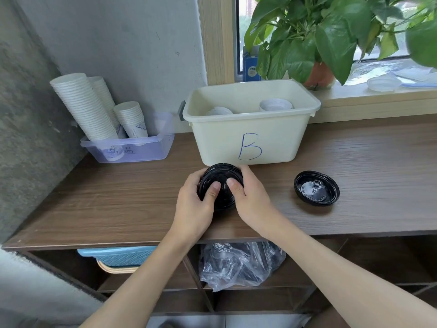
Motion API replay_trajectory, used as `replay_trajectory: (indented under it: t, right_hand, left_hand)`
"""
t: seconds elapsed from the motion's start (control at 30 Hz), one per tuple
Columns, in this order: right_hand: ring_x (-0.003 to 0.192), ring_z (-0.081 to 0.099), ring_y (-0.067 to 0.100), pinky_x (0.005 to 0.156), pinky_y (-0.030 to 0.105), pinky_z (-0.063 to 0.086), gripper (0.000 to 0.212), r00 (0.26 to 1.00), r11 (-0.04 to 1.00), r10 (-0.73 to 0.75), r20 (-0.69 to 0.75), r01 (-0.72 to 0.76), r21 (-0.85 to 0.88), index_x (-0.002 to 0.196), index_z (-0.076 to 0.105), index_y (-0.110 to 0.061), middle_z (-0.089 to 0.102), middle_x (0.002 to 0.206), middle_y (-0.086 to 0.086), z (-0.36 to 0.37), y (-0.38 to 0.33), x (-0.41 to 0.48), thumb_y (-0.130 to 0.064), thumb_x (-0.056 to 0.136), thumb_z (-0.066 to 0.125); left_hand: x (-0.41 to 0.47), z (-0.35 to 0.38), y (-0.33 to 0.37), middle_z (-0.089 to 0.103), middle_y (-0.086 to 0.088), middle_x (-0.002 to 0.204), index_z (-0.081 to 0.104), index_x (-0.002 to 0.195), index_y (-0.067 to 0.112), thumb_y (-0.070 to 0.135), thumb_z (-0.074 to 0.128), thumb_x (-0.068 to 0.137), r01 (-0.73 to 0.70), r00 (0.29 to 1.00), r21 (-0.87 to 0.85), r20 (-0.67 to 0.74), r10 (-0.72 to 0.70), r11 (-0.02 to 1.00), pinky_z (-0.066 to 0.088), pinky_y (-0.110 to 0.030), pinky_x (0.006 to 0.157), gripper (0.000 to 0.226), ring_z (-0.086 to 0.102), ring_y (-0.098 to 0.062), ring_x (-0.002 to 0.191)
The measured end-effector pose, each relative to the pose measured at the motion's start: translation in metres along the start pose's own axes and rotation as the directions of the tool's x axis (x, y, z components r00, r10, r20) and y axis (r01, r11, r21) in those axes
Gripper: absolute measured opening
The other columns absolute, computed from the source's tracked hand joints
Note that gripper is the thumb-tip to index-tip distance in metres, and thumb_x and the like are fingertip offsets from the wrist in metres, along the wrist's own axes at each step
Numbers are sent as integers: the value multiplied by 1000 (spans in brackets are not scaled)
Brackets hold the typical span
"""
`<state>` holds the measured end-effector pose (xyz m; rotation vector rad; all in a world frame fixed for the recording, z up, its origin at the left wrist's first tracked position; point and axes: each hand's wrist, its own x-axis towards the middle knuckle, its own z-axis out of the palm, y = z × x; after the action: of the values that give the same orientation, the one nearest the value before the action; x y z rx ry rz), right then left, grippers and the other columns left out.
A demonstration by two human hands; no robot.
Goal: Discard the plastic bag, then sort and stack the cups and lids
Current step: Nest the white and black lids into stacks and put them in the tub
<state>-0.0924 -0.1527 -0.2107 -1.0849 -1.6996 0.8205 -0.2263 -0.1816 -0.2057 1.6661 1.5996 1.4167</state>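
Note:
Both hands grip a stack of black lids [221, 178] on the wooden counter, just in front of the cream bin marked B [250, 138]. My left hand [196, 207] wraps its left side, my right hand [250, 200] its right side, both thumbs pressing on top. One single black lid [316, 188] lies upside down on the counter to the right. White lids [275, 105] rest inside the bin. Tall stacks of white paper cups [87, 107] lean in a clear plastic tray [132, 147] at the back left. A crumpled clear plastic bag [238, 263] sits on the shelf under the counter.
A potted plant [319, 39] stands on the window sill behind the bin, with clear lids [384, 83] beside it. A grey wall [28, 114] closes the left side. A blue basket [118, 255] sits on the lower shelf at left.

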Motion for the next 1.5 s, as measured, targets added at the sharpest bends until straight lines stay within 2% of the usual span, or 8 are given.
replay_trajectory:
  t: [0.2,0.73,0.9,1.03,1.2,1.27,1.4,1.5]
  right_hand:
    - [107,54,7,85,1,35,30,999,1000,-3,33,3,8,128,48,-15,61,116,-5,1,-2,0,-18,99,44]
    - [97,50,1,78,-3,32,25,999,999,35,12,-34,-16,122,50,-16,56,104,-13,0,-2,-1,-13,98,43]
    - [100,51,4,80,9,36,26,1000,1000,24,1,-24,-14,123,50,-12,57,108,-10,0,-4,-1,-12,98,44]
    - [101,52,11,80,15,34,25,1000,999,24,-7,-24,-25,122,50,-9,58,109,-4,-1,-4,-1,-10,97,44]
    - [105,54,13,88,21,38,27,998,995,57,10,-56,-77,123,53,-12,60,113,-2,-8,-10,-3,-19,98,46]
    - [109,53,12,97,26,40,33,999,991,41,-23,-44,-128,128,51,-13,57,119,-2,-19,-16,-6,-24,97,47]
    - [104,52,16,94,34,40,29,981,957,-72,-180,17,-291,121,57,-15,58,109,-5,-68,-20,-16,-26,95,54]
    - [116,46,23,94,38,31,40,950,846,-19,-311,-151,-512,120,56,-21,59,118,-4,-106,-3,-22,-46,89,53]
  left_hand:
    - [-2,1,1,63,13,92,53,103,19,17,61,95,58,997,9,-48,-58,998,40,-4,72,11,58,5,87]
    - [-6,4,3,59,12,77,49,91,18,18,61,94,-1,999,75,-40,4,997,38,-6,63,13,55,8,73]
    - [-5,4,2,60,13,81,51,95,16,17,62,94,-1,1000,39,-20,2,999,39,-9,65,11,55,9,75]
    - [-1,2,1,66,13,101,56,115,17,17,61,95,-2,997,-13,77,3,1000,43,-8,80,20,60,7,93]
    - [0,0,4,68,7,93,63,107,12,14,64,93,67,997,-66,50,-63,996,46,-8,74,15,61,8,80]
    - [0,1,5,68,8,91,64,106,9,13,64,92,77,997,-80,27,-75,994,44,-5,72,15,61,11,76]
    - [-5,15,15,67,10,90,65,106,10,11,64,92,95,995,-102,-13,-97,990,42,-3,72,15,60,13,77]
    - [-13,29,22,68,13,94,64,108,18,15,65,91,87,996,-119,-4,-88,989,45,-8,79,17,62,3,89]
